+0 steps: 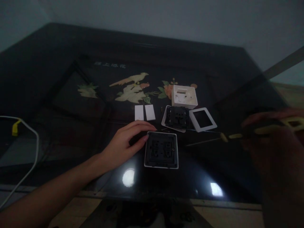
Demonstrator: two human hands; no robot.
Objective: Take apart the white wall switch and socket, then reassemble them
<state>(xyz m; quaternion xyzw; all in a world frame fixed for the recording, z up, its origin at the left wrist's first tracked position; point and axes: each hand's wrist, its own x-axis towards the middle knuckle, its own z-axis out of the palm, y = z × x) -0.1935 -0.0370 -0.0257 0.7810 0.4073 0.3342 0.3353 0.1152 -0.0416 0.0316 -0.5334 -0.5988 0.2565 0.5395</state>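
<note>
My left hand rests on the dark glossy table, fingers stretched out, fingertips touching the left edge of a square switch module that lies open side up. My right hand is at the right, heavily smeared by motion, and grips a screwdriver with a yellow-and-black handle, its thin shaft pointing left toward the module. Behind the module lie a second switch module, a white frame, a white back box and two white rocker plates.
The table top has a bird-and-flower inlay. A white cable with a yellow tag curves along the left edge. The table's front edge runs close to me, with floor tiles below it. A small screw lies near the second module.
</note>
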